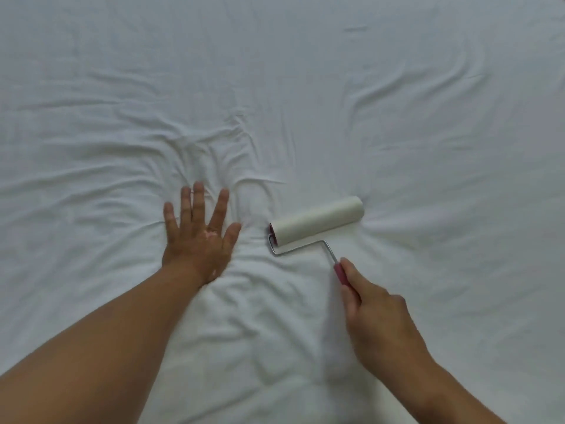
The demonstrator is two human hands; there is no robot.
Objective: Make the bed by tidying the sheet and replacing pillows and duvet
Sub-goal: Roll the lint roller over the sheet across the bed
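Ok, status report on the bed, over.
Left hand flat on the creased sheet, fingers spread. Right hand holds the lint roller by its handle, roll on the sheet. Only creases in the way.

Bedroom in home: wrinkled white bed sheet [305, 87] fills view, lint roller [318, 224] on it.

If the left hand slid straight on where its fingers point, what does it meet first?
Only bunched sheet folds just ahead of the left hand; beyond, the way looks free. The lint roller lies aside.
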